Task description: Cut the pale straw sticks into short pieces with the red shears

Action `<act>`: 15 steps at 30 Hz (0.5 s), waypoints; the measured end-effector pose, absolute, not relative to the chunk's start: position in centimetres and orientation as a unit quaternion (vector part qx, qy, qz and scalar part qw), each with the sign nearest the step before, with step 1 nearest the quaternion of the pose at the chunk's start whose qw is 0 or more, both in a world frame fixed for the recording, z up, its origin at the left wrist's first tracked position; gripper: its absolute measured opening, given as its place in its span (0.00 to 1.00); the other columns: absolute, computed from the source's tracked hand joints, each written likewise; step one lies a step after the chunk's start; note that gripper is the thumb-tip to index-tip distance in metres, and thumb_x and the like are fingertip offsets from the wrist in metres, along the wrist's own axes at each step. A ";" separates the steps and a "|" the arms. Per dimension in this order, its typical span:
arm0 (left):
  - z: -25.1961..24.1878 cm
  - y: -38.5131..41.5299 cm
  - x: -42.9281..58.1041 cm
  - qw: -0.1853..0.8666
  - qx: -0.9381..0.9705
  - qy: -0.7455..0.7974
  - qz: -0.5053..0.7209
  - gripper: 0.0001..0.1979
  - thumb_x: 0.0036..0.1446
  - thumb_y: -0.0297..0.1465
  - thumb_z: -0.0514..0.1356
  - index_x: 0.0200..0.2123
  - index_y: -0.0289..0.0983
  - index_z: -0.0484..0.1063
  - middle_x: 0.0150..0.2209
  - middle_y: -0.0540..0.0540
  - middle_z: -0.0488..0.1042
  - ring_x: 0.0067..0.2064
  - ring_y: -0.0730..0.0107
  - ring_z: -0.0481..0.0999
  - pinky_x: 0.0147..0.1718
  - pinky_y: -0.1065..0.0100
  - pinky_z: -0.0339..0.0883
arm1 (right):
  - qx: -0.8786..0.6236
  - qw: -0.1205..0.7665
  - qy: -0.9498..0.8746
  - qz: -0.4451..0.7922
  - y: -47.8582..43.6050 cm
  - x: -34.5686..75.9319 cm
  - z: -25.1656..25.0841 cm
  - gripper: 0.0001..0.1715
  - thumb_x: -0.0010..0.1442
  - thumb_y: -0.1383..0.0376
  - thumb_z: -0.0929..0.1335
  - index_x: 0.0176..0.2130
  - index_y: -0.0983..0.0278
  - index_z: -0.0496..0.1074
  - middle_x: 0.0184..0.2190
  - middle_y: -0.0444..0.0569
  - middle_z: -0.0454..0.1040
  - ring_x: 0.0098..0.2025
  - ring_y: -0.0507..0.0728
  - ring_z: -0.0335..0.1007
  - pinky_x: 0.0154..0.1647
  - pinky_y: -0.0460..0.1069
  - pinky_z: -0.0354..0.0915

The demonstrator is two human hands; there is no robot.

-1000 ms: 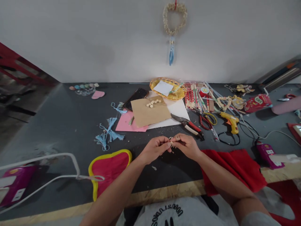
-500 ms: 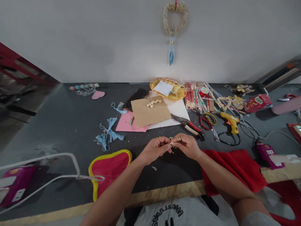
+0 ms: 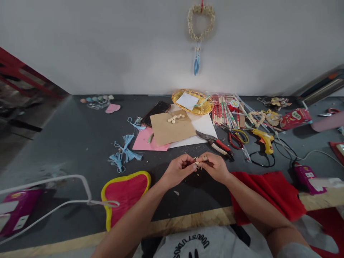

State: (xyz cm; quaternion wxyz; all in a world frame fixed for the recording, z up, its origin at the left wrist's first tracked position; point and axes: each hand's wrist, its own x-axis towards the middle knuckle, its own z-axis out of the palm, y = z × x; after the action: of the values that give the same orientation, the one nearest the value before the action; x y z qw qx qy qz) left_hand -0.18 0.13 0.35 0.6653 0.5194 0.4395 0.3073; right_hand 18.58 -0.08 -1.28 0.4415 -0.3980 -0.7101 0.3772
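Observation:
My left hand [image 3: 178, 170] and my right hand [image 3: 215, 166] meet just above the dark table [image 3: 67, 143], fingertips pinched together on a tiny pale piece [image 3: 197, 163] held between them. A few small pale bits [image 3: 176, 192] lie on the table under and near the hands. Behind them a brown paper sheet [image 3: 172, 130] carries a cluster of small pale beads [image 3: 174, 118]. Red-handled pruning shears [image 3: 215, 142] lie just beyond my right hand.
A red heart-shaped pad with yellow edge [image 3: 125, 193] sits at left, red cloth [image 3: 266, 195] at right. Blue tassels [image 3: 125, 152], pink paper [image 3: 146, 140], a yellow basket [image 3: 192, 101], stick bundles [image 3: 224, 109], a yellow glue gun [image 3: 264, 138] and cables lie around. A beaded heart [image 3: 201, 21] hangs on the wall.
The hands stay pinched together on the small piece, shifting only slightly; the view moved a little.

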 end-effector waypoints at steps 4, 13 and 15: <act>0.4 0.1 -0.2 0.665 0.511 0.445 0.314 0.14 0.50 0.41 0.64 0.31 0.36 0.69 0.29 0.49 0.74 0.30 0.73 0.73 0.32 0.70 0.65 | -0.398 0.447 -0.716 0.361 0.0 18.6 -1.1 0.06 0.61 0.63 0.68 0.36 0.61 0.76 0.31 0.47 0.76 0.33 0.53 0.73 0.34 0.47 0.70; 0.8 0.1 -0.1 0.640 0.529 0.460 0.314 0.11 0.52 0.38 0.62 0.29 0.35 0.69 0.26 0.51 0.72 0.29 0.74 0.70 0.30 0.72 0.63 | -0.389 0.461 -0.713 0.358 -0.1 18.2 -1.0 0.04 0.60 0.65 0.69 0.36 0.62 0.76 0.31 0.47 0.77 0.33 0.52 0.74 0.34 0.46 0.70; 0.7 0.1 -0.1 0.638 0.529 0.461 0.317 0.11 0.51 0.37 0.63 0.29 0.35 0.69 0.26 0.51 0.71 0.28 0.74 0.69 0.30 0.72 0.62 | -0.389 0.463 -0.714 0.354 -0.1 18.2 -1.0 0.04 0.60 0.65 0.69 0.36 0.62 0.76 0.31 0.47 0.77 0.33 0.52 0.74 0.34 0.46 0.70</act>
State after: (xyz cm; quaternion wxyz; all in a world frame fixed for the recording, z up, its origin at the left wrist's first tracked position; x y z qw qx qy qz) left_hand -0.11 0.07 0.72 0.6378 0.5291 0.4613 0.3169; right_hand 18.23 -0.07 -1.00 0.4626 -0.3895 -0.7135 0.3538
